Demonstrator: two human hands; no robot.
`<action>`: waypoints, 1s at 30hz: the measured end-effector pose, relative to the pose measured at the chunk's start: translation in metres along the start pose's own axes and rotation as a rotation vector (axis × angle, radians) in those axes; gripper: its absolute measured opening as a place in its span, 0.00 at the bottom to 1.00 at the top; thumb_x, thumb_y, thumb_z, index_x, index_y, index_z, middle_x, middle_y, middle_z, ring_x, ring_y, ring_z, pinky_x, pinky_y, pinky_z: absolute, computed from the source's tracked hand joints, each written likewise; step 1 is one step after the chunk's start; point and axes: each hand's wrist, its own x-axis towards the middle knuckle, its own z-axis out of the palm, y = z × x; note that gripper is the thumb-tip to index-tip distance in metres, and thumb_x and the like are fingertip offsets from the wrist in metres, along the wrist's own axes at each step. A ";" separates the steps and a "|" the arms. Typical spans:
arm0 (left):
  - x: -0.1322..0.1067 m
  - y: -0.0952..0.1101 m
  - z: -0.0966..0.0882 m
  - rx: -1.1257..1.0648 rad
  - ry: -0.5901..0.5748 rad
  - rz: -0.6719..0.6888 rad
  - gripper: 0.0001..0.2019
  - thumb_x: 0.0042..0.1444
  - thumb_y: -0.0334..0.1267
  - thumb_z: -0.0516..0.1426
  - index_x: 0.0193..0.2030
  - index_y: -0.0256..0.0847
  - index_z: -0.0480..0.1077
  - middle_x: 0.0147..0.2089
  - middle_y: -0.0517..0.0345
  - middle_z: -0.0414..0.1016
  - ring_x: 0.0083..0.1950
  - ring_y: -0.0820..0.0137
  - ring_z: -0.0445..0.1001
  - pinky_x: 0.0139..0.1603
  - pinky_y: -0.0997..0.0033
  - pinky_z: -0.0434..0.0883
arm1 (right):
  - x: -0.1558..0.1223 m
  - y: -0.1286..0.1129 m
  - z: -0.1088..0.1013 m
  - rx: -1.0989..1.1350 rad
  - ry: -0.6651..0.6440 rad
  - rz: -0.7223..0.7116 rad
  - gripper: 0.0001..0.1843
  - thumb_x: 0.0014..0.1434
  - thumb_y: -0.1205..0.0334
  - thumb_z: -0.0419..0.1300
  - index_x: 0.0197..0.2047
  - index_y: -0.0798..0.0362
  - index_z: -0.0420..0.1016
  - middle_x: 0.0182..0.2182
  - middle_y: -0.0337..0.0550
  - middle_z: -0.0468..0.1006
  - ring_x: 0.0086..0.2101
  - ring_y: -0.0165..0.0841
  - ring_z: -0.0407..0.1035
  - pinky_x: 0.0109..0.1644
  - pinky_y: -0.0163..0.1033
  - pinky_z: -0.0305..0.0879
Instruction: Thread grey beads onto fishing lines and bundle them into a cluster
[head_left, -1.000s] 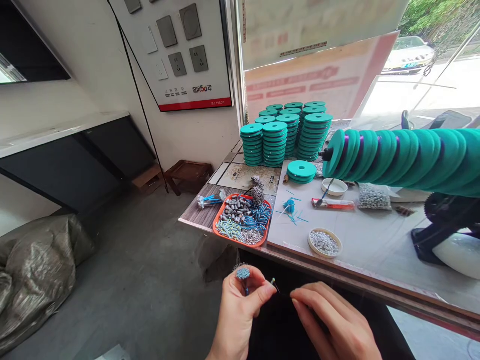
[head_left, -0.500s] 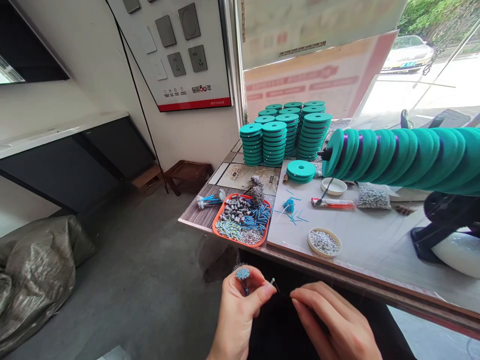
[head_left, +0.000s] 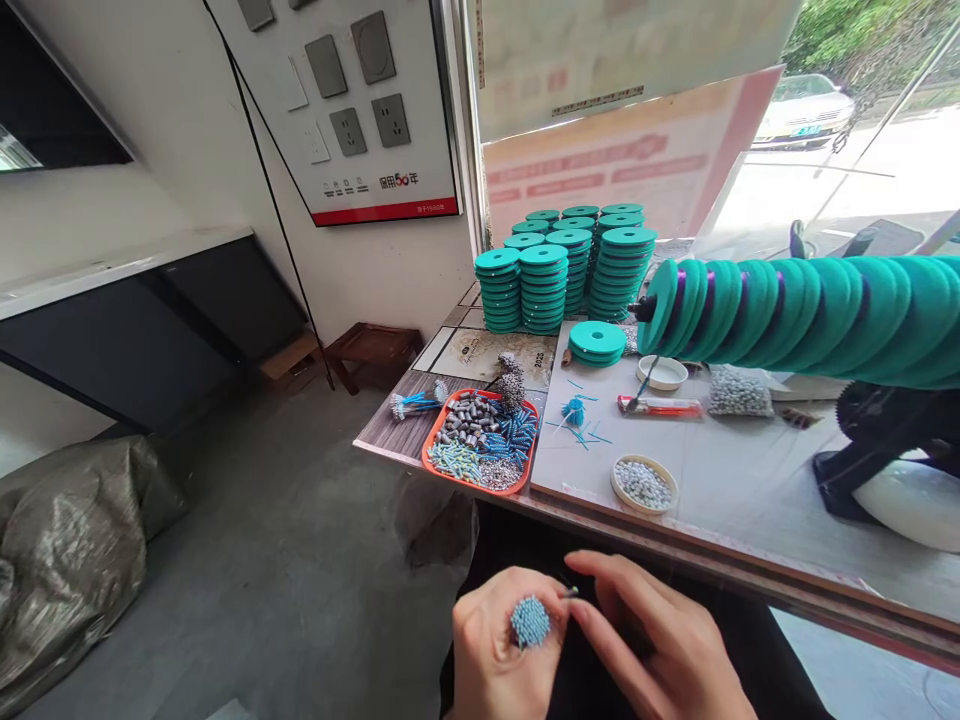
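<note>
My left hand [head_left: 501,645] is closed round a small bundle of blue-tipped sticks [head_left: 530,621], its tips facing the camera, low in front of the table edge. My right hand [head_left: 660,645] sits right beside it, thumb and forefinger pinched on a thin stick [head_left: 571,592] at the bundle's side. Both hands hover over dark cloth below the table. On the table ahead, an orange tray [head_left: 480,443] holds grey, blue and silver small parts, and a little round dish [head_left: 644,483] holds grey beads.
Stacks of teal discs [head_left: 562,268] stand at the back of the table. A long row of teal discs on a rod [head_left: 802,315] runs to the right above a black stand. Loose blue sticks [head_left: 577,415], a white dish and a bead bag lie mid-table. Grey sacks lie on the floor left.
My hands have drawn closer together and lower in view. The left hand has turned the bundle so its blue tips face up, and my right fingers now meet it.
</note>
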 end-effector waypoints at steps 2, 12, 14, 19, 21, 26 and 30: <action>0.000 -0.001 0.000 -0.035 -0.034 -0.037 0.07 0.41 0.29 0.62 0.19 0.44 0.74 0.23 0.55 0.77 0.26 0.66 0.73 0.30 0.72 0.67 | 0.000 -0.001 0.001 0.029 -0.002 0.009 0.05 0.62 0.65 0.52 0.39 0.51 0.68 0.24 0.37 0.71 0.22 0.25 0.67 0.25 0.28 0.64; 0.009 -0.003 -0.001 -0.388 -0.207 -0.361 0.11 0.44 0.43 0.65 0.22 0.37 0.73 0.25 0.62 0.63 0.21 0.80 0.55 0.22 0.76 0.52 | -0.001 0.001 0.003 -0.052 0.023 -0.060 0.06 0.62 0.67 0.52 0.36 0.53 0.69 0.22 0.37 0.70 0.21 0.26 0.65 0.24 0.30 0.61; 0.009 -0.004 0.000 -0.518 -0.223 -0.469 0.12 0.45 0.45 0.64 0.24 0.38 0.71 0.21 0.66 0.57 0.18 0.83 0.47 0.19 0.76 0.46 | 0.001 0.001 0.001 -0.123 -0.002 -0.101 0.07 0.62 0.68 0.51 0.35 0.54 0.70 0.22 0.37 0.70 0.21 0.26 0.65 0.25 0.31 0.59; 0.008 -0.010 -0.007 -0.511 -0.340 -0.526 0.17 0.48 0.50 0.61 0.22 0.38 0.65 0.17 0.69 0.50 0.17 0.82 0.43 0.19 0.74 0.41 | 0.016 -0.003 -0.014 -0.316 -0.054 -0.419 0.14 0.64 0.72 0.46 0.32 0.55 0.71 0.20 0.38 0.71 0.20 0.27 0.63 0.26 0.35 0.57; 0.009 -0.011 -0.017 -0.390 -0.383 -0.497 0.18 0.50 0.50 0.60 0.23 0.38 0.63 0.18 0.68 0.53 0.18 0.81 0.45 0.20 0.74 0.42 | 0.025 -0.002 -0.029 -0.384 -0.059 -0.535 0.19 0.66 0.72 0.41 0.34 0.55 0.72 0.22 0.40 0.75 0.24 0.29 0.68 0.32 0.38 0.62; 0.021 -0.001 -0.051 -0.144 -0.343 -0.426 0.17 0.52 0.49 0.58 0.24 0.40 0.60 0.20 0.66 0.56 0.21 0.78 0.47 0.21 0.74 0.45 | 0.056 0.013 -0.083 -0.651 -0.115 -0.695 0.17 0.65 0.72 0.43 0.40 0.54 0.73 0.34 0.44 0.79 0.40 0.37 0.69 0.48 0.46 0.61; 0.026 0.006 -0.073 -0.037 -0.288 -0.398 0.17 0.51 0.50 0.58 0.24 0.40 0.60 0.20 0.66 0.55 0.23 0.76 0.48 0.22 0.76 0.49 | 0.084 0.025 -0.113 -0.818 -0.037 -0.804 0.15 0.66 0.69 0.46 0.39 0.54 0.74 0.37 0.46 0.78 0.44 0.40 0.65 0.49 0.50 0.57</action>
